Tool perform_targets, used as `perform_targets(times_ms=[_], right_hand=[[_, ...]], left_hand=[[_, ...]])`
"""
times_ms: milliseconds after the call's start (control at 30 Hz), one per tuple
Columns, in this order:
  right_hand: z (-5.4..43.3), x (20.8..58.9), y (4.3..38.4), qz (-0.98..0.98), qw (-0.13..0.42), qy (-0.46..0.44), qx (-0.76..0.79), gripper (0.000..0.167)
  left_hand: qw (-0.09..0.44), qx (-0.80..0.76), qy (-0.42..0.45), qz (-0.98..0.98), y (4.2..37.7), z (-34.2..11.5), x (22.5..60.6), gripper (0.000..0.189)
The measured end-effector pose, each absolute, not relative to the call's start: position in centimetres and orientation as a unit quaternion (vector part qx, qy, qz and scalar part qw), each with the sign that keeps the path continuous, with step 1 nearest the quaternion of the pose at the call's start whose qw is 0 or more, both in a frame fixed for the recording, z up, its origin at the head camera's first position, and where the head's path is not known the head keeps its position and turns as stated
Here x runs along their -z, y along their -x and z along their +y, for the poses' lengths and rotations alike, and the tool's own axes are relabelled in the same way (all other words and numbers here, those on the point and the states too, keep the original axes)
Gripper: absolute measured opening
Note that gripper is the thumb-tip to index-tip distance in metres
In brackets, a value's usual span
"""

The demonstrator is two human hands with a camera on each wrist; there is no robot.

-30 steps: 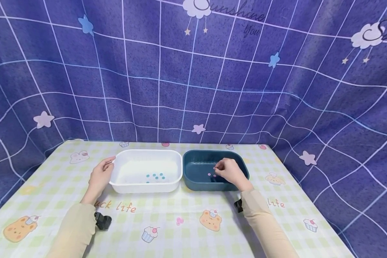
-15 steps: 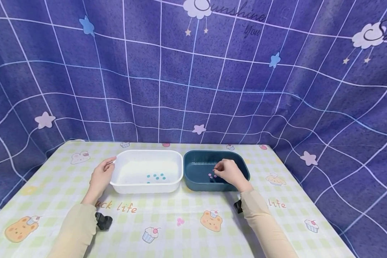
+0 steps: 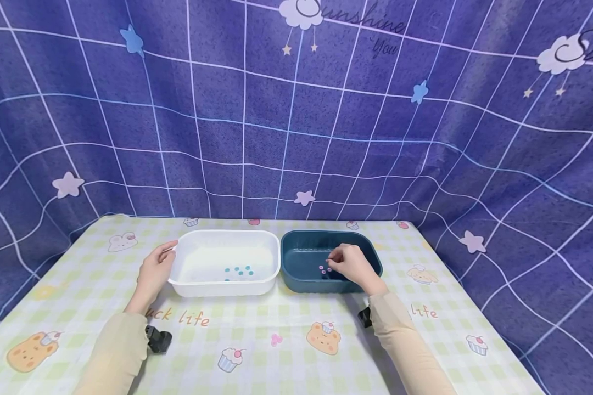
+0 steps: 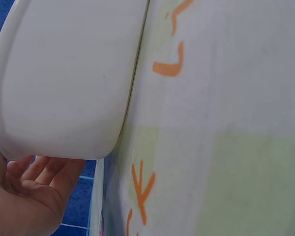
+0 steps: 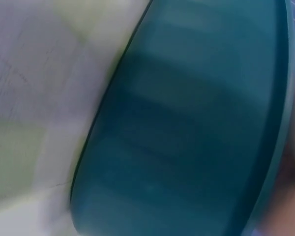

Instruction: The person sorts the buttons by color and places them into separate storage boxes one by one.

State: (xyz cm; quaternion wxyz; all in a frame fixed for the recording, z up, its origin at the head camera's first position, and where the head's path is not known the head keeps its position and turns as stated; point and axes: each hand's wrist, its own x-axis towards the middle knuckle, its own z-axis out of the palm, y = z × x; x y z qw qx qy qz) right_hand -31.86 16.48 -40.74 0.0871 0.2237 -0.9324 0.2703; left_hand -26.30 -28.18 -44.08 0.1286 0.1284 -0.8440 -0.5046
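My left hand (image 3: 156,269) holds the left end of a white plastic bin (image 3: 227,288); in the left wrist view its fingers (image 4: 61,179) lie against the outside of the end wall. Several small teal buttons (image 3: 236,268) lie on that bin's floor. Inside the dark teal bin (image 3: 301,285) my right hand (image 3: 352,262) is low, thumb and forefinger pinching what looks like a small pink button (image 3: 328,260). Just below the fingertips, 3 pink buttons (image 3: 321,267) lie on the floor of the dark bin. The right wrist view mostly shows this bin's outer wall (image 5: 177,132), and the fingertips are hidden there.
The two bins stand side by side, rims close together, on a table with a checked, cartoon-printed cloth (image 3: 247,329). A blue-purple curtain with a grid print (image 3: 296,137) hangs behind the table. Black wrist cameras (image 3: 158,339) sit below both sleeves.
Another pink button has dropped from the right fingertips into the dark bin, joining two that lay there. The right hand has barely moved; the left hand keeps its hold.
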Motion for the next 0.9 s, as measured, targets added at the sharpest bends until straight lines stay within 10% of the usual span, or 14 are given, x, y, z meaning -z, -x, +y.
perform_targets(times_ms=[900], right_hand=[[12.7,39.3,29.4,-0.900,0.110,-0.309,-0.287,0.007]], left_hand=[[0.124,0.509,-0.137,-0.841,26.3,-28.0,43.7,0.047]])
